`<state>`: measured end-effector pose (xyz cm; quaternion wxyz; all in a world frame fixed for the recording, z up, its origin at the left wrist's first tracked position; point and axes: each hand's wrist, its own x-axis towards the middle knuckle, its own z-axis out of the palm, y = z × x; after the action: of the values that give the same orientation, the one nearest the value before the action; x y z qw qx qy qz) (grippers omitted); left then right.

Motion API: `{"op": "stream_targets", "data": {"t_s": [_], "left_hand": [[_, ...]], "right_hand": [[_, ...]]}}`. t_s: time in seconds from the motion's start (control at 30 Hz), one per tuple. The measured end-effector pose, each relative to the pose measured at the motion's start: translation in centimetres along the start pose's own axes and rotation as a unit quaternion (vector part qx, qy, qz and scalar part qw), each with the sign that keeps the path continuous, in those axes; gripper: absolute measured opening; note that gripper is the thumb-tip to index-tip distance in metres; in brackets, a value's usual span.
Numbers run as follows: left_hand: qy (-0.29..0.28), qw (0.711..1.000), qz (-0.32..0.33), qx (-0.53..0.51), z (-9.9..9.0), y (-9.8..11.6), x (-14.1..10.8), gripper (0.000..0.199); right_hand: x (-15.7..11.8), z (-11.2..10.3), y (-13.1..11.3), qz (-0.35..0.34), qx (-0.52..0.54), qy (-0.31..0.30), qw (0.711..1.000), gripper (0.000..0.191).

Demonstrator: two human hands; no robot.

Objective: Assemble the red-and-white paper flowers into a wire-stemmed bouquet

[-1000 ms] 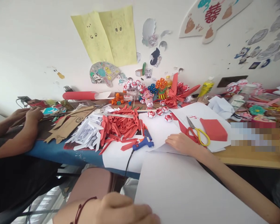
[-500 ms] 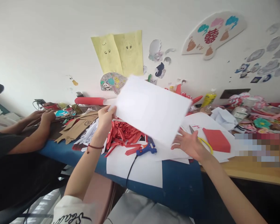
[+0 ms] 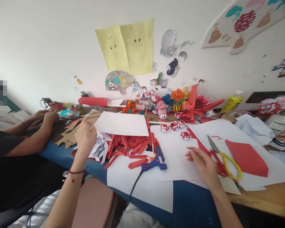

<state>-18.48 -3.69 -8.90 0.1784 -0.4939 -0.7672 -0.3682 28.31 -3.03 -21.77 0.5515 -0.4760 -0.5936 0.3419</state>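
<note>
My left hand (image 3: 85, 136) is closed at the near left corner of a white sheet of paper (image 3: 123, 123). The sheet lies nearly flat over the back of a heap of folded red paper strips (image 3: 125, 145), with white strips (image 3: 99, 147) beside my wrist. My right hand (image 3: 203, 163) is held over the white paper at the right, fingers loosely bent and apart, with nothing in it. Scissors (image 3: 224, 158) with red and yellow handles lie just right of it. Between my hands rests a blue glue gun (image 3: 155, 162), its cord running off the near edge.
Red-and-white paper flowers (image 3: 174, 125) sit behind the glue gun. Farther back are a large red paper flower (image 3: 192, 106) and a yellow bottle (image 3: 232, 102). Red paper (image 3: 248, 156) lies at the right. A co-worker's hands (image 3: 47, 117) are busy at the far left, near torn cardboard (image 3: 68, 134).
The white sheet has come down and left from in front of me, with my left hand at its corner. My right hand is now lower and farther from the sheet. The view has shifted left.
</note>
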Motion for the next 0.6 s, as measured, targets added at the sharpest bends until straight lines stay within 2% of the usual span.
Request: {"op": "stream_targets", "data": {"t_s": [0.07,0.1,0.17,0.23,0.3,0.37,0.43,0.6], "left_hand": [[0.027,0.989,0.062,0.132,-0.4,1.4,-0.1,0.049],[0.009,0.982,0.109,0.156,-0.3,2.3,-0.2,0.047],[-0.090,0.959,0.222,0.151,0.6,4.3,-0.3,0.043],[-0.205,0.917,0.315,0.133,2.0,6.0,-0.3,0.050],[-0.291,0.874,0.370,0.121,3.4,7.0,-0.1,0.061],[-0.336,0.847,0.395,0.117,4.4,7.3,0.3,0.061],[-0.353,0.834,0.405,0.123,5.0,7.2,0.8,0.054],[-0.353,0.838,0.397,0.122,5.0,6.5,1.7,0.048]], "right_hand": [[-0.3,0.1,0.3,-0.004,-0.053,0.004,0.999,0.033],[-0.4,0.1,0.4,-0.005,-0.073,0.003,0.997,0.032],[-0.4,0.0,0.4,-0.007,-0.102,-0.008,0.995,0.032],[-0.3,-0.1,0.4,-0.011,-0.126,-0.022,0.992,0.032],[-0.3,-0.3,0.4,-0.013,-0.133,-0.024,0.991,0.032],[-0.2,-0.4,0.5,-0.008,-0.130,-0.021,0.991,0.031],[-0.2,-0.5,0.5,-0.005,-0.130,-0.027,0.991,0.031],[0.1,-0.6,0.9,-0.005,-0.140,-0.036,0.990,0.031]]}}
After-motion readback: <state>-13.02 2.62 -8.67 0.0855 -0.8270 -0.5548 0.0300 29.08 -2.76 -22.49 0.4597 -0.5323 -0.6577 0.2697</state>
